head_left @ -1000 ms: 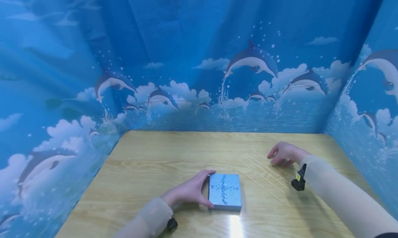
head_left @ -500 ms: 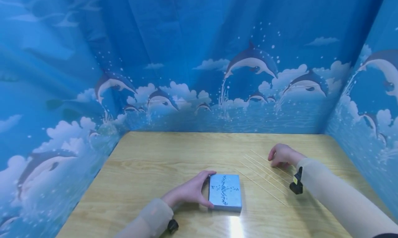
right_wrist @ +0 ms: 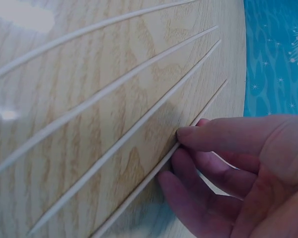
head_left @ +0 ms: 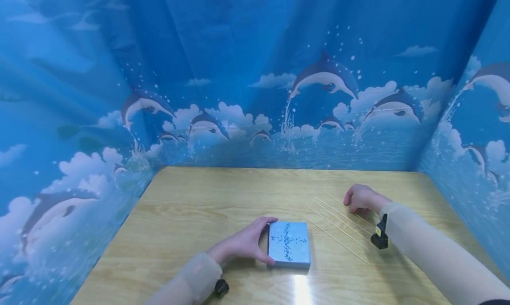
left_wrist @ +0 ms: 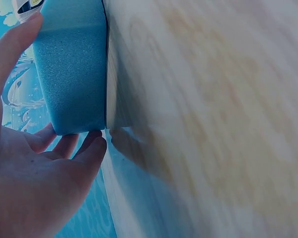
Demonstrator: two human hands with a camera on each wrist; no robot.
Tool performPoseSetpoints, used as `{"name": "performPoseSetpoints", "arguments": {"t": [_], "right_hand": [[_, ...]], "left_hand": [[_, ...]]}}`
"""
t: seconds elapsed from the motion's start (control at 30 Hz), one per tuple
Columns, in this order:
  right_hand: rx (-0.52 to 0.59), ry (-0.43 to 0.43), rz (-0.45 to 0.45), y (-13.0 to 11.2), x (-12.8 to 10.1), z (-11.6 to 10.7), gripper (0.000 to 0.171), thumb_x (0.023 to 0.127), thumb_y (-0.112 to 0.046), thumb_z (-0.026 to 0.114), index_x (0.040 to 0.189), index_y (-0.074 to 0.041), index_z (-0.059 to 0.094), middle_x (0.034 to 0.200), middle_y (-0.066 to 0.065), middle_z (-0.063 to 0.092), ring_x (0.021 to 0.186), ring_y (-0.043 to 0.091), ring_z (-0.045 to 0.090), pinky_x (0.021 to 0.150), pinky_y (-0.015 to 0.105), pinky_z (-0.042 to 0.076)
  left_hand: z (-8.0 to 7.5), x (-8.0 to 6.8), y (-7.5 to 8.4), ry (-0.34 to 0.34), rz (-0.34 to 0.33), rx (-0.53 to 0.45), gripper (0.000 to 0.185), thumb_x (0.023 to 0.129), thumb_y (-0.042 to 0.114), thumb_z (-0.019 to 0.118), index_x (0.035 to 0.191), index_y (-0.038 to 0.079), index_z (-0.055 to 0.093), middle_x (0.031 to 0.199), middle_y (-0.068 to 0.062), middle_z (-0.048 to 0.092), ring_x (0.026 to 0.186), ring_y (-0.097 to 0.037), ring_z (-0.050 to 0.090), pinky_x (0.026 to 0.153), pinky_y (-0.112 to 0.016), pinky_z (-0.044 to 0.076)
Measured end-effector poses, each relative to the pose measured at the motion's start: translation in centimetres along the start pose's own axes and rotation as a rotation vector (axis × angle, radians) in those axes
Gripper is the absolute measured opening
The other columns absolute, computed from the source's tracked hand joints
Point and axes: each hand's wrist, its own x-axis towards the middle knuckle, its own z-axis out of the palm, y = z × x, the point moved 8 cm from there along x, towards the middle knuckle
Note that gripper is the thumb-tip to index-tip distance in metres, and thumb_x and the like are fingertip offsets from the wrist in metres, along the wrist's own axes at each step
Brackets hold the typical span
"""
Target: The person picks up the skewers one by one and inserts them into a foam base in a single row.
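Note:
My left hand (head_left: 247, 244) grips a square light-blue foam block (head_left: 295, 254) from its left side, thumb at the near edge and fingers at the far edge. In the left wrist view, the block (left_wrist: 72, 79) is close against the tabletop. Dark holes mark its top in a rough cross. Over to the right, my right hand (right_wrist: 228, 168) pinches the outermost thin wooden skewer (right_wrist: 134, 192) between thumb and fingers, near the far part of its length. Several similar skewers lie beside it, including a neighbouring skewer (right_wrist: 124, 139).
A light wood-grain table (head_left: 191, 207) lies under everything. Blue curtains with printed dolphins (head_left: 239, 150) hang along its back and both sides. Light glares off the tabletop just in front of the block.
My right hand has lowered slightly and its fingers have drawn together on the skewer. The left hand and foam block have stayed in place.

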Motion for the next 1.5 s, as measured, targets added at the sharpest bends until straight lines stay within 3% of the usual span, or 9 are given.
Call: {"name": "performPoseSetpoints", "arguments": {"t": [0.23,0.5,0.77,0.93,1.1,1.3,1.5], "right_hand": [[0.068,-0.028,0.032,0.3,-0.5,-0.1,0.023,0.071,0.009,0.063,0.090,-0.004,0.064,0.082,0.009,0.060,0.070,0.018,0.058,0.056,0.028,0.053],[0.185,-0.059,-0.008,0.2,-1.4,-0.7,0.029,0.076,0.004,0.063,0.105,0.002,0.062,0.075,0.004,0.057,0.068,0.016,0.056,0.061,0.029,0.057],[0.373,-0.091,-0.067,-0.6,-1.9,-1.7,0.052,0.080,-0.003,0.061,0.129,0.008,0.050,0.084,0.002,0.055,0.076,0.014,0.056,0.070,0.033,0.060],[0.521,-0.104,-0.157,-1.8,-2.7,-2.7,0.059,0.087,-0.005,0.061,0.139,0.011,0.038,0.100,0.006,0.059,0.090,0.016,0.061,0.086,0.039,0.061],[0.674,-0.055,-0.242,-3.7,-4.1,-3.7,0.045,0.091,-0.004,0.063,0.131,0.008,0.045,0.100,0.002,0.064,0.091,0.014,0.065,0.093,0.043,0.059],[0.815,0.012,-0.308,-6.4,-6.7,-3.9,0.021,0.092,0.000,0.062,0.111,-0.007,0.058,0.093,-0.005,0.066,0.087,0.009,0.066,0.088,0.037,0.061],[0.897,0.118,-0.440,-9.4,-9.2,-3.2,0.016,0.092,0.002,0.062,0.103,-0.010,0.061,0.092,-0.002,0.067,0.089,0.013,0.068,0.083,0.031,0.062]], "left_hand": [[0.1,0.1,0.2,-0.007,0.010,0.011,0.115,0.060,0.042,0.092,0.154,0.020,0.029,0.160,-0.006,0.032,0.148,-0.025,0.031,0.123,-0.049,0.027],[0.2,0.0,-0.1,-0.015,0.011,0.013,0.115,0.061,0.043,0.091,0.155,0.020,0.028,0.160,-0.005,0.032,0.148,-0.024,0.031,0.123,-0.049,0.026],[0.1,0.0,-0.4,-0.019,0.004,-0.010,0.114,0.062,0.043,0.091,0.155,0.021,0.029,0.160,-0.004,0.032,0.148,-0.023,0.030,0.123,-0.050,0.025],[0.0,0.1,-0.5,-0.021,0.009,-0.016,0.115,0.061,0.044,0.091,0.155,0.021,0.028,0.160,-0.005,0.031,0.149,-0.024,0.029,0.123,-0.051,0.025],[-0.1,0.1,-0.5,-0.020,0.009,-0.009,0.114,0.061,0.044,0.091,0.154,0.023,0.029,0.160,-0.004,0.032,0.148,-0.025,0.030,0.123,-0.051,0.025],[-0.1,0.1,-0.3,-0.015,0.007,-0.016,0.113,0.060,0.043,0.092,0.154,0.024,0.031,0.160,-0.003,0.033,0.148,-0.024,0.030,0.123,-0.051,0.025],[-0.1,0.1,-0.4,-0.016,0.009,-0.026,0.113,0.060,0.042,0.092,0.153,0.024,0.031,0.160,-0.003,0.033,0.148,-0.024,0.030,0.123,-0.051,0.025]]}}
